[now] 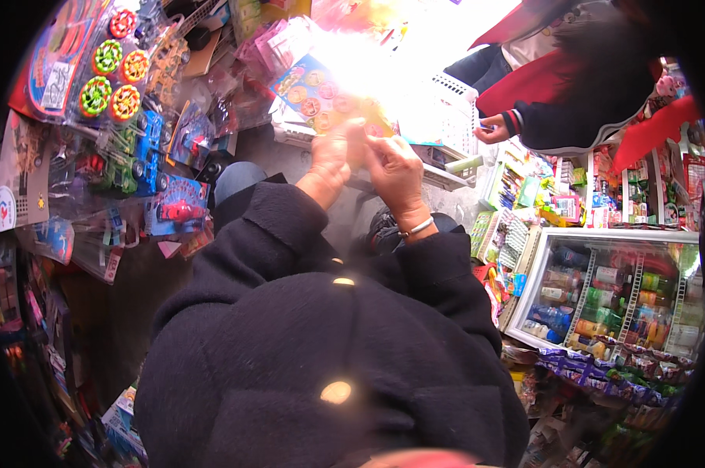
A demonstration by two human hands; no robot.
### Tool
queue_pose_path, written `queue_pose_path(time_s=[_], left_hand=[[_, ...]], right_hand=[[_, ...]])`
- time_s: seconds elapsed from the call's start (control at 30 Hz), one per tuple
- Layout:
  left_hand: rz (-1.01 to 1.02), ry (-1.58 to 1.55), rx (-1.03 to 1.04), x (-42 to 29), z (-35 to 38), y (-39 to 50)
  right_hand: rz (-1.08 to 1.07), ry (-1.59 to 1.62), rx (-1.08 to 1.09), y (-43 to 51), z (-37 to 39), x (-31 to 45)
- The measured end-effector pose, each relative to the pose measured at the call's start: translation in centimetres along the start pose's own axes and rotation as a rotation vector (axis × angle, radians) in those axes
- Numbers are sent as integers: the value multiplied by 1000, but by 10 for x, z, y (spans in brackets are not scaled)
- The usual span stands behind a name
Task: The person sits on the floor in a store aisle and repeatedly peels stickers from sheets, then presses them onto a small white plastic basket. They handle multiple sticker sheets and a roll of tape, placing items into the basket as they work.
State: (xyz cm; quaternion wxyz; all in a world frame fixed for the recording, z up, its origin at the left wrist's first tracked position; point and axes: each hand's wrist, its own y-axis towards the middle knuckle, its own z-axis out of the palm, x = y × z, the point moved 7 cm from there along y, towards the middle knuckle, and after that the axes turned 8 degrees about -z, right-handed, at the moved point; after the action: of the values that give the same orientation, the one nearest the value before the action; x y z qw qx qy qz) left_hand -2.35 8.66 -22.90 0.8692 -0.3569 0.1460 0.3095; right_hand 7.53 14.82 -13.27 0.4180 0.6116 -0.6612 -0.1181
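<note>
My left hand (336, 155) and my right hand (394, 169) are close together in front of me, at the near edge of a colourful printed card (310, 88) with rows of round pictures. The card is tilted, and strong glare washes out its upper right part. The fingers of my right hand are bent and pinched near the card's lower edge; whether something small is between them cannot be told. My left thumb points up over the card, and that hand's grip is partly hidden. A bracelet (417, 228) circles my right wrist.
White plastic baskets (455, 99) stand beyond my hands. At the upper right is another person, with one hand (493, 128) near a basket. Packaged toys (148, 152) hang at left. Snack trays (504, 234) and a glass-topped drinks cooler (610, 292) stand at right.
</note>
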Motion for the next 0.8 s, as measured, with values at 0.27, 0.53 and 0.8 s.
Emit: queue_pose_path(time_s=[0.27, 0.53, 0.8], left_hand=[[68, -95, 46, -37, 20, 9], [35, 265, 183, -50, 19, 37], [36, 893, 117, -81, 0, 62]], right_hand=[[67, 45, -33, 3, 11, -15], [281, 159, -72, -15, -4, -57], [664, 231, -259, -41, -82, -155]])
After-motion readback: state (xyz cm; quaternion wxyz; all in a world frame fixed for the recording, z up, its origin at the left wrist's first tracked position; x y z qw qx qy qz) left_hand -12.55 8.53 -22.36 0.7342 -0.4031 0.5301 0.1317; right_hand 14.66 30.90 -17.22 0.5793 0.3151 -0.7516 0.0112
